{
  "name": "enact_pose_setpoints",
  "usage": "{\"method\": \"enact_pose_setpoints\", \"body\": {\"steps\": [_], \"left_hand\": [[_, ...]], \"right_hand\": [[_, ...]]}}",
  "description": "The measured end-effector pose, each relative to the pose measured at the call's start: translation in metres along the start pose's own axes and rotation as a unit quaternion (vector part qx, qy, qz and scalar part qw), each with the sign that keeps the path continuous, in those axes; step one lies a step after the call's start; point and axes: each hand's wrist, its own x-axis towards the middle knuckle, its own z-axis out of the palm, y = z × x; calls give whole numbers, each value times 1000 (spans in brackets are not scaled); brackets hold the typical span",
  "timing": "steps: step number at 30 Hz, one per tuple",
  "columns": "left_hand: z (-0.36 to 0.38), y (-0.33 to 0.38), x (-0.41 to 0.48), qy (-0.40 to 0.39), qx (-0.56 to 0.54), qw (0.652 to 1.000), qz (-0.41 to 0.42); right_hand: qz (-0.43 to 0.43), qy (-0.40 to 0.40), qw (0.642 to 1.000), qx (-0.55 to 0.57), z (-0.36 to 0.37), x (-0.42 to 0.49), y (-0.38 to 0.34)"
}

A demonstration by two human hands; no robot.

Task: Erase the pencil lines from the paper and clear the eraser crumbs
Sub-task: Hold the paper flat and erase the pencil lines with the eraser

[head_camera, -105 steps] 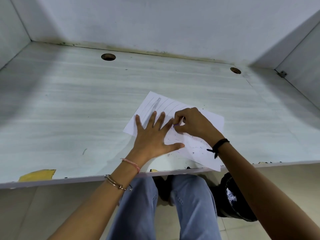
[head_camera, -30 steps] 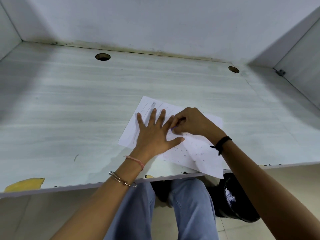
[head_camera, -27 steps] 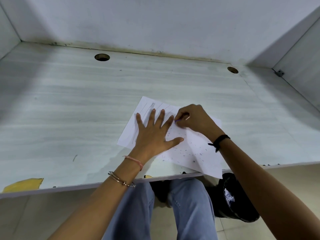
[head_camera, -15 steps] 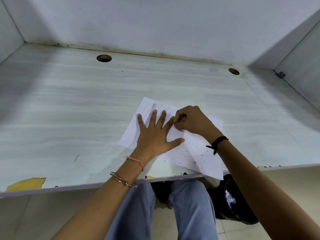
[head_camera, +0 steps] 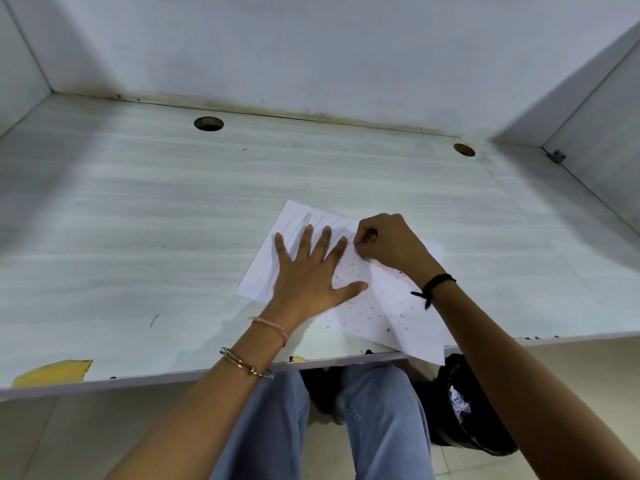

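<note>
White paper sheet (head_camera: 398, 317) lies at the pale wood-grain desk's (head_camera: 173, 220) 6 o'clock edge in the head view, one corner overhanging. Left hand (head_camera: 311, 275), fingers spread, pins it against sliding. Right hand (head_camera: 388, 244), at its 1 o'clock, pinches a small purple eraser (head_camera: 360, 243) onto the sheet. Dark crumbs (head_camera: 381, 306) scatter toward 5 o'clock.

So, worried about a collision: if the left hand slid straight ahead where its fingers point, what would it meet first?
Likely nothing solid: the left hand would cross the pencil lines, then bare desk toward the back wall; the right hand sits just aside.
</note>
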Motion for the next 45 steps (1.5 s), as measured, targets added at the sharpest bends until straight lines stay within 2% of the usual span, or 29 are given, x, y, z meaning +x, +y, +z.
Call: {"method": "enact_pose_setpoints", "body": {"steps": [2, 3, 6, 7, 10, 11, 15, 18, 22, 24, 29, 35, 39, 43, 45], "left_hand": [[1, 0, 0, 3, -4, 1000, 3], [1, -1, 0, 3, -3, 1000, 3], [0, 0, 1, -1, 1, 1000, 1], [0, 0, 1, 1, 2, 1000, 2], [1, 0, 0, 9, -5, 1000, 3], [1, -1, 0, 9, -4, 1000, 2], [-1, 0, 1, -6, 0, 1000, -1], [-3, 0, -2, -8, -11, 1000, -2], [-2, 3, -10, 7, -18, 999, -31], [-4, 8, -8, 20, -22, 998, -46], [-3, 11, 7, 90, -10, 996, -22], [8, 6, 14, 53, -4, 998, -25], [10, 6, 15, 44, -7, 999, -23], [11, 6, 15, 51, -2, 998, -23], [9, 6, 15, 42, -8, 999, -22]], "right_hand": [[-11, -86, 996, 5, 2, -6, -5], [-15, -92, 996, 13, 3, -6, -5], [-1, 12, 999, 38, 2, -1, 0], [7, 14, 999, 35, 2, 1, -1], [8, -77, 997, 4, 2, 0, -6], [6, -82, 997, 7, 3, -1, -6], [39, 36, 998, 37, 2, 3, 5], [48, 29, 997, 52, 3, 0, 10], [90, 79, 978, 171, 5, -26, 23], [84, 78, 974, 197, 8, -38, 26], [72, 70, 980, 173, 7, -33, 24], [28, 37, 994, 98, 17, -22, 6], [29, 71, 996, 45, 4, -6, 6], [10, -33, 999, 29, 2, -12, 0], [27, 3, 999, 34, -1, -8, 7]]}}
